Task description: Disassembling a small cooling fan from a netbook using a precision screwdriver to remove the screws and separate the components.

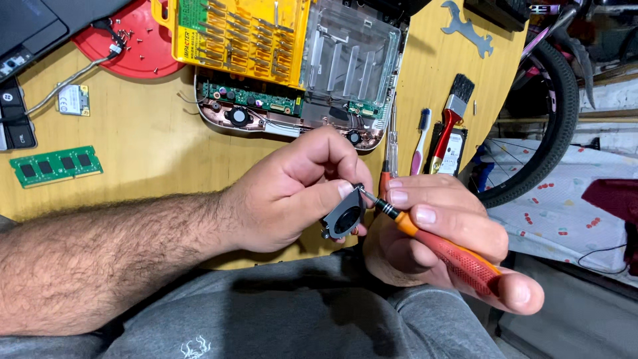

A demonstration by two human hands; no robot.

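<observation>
Fingers (312, 193) of left hand (292, 193) pinched small black cooling fan (343, 218) steady over lap, near bench edge; right hand (438, 233) closed around orange-handled screwdriver (438, 249), tip at fan's corner.

I sit at a round yellow wooden counter (139, 143), a bicycle wheel (545, 126) and a spotted white cloth (565, 199) on my right.
</observation>
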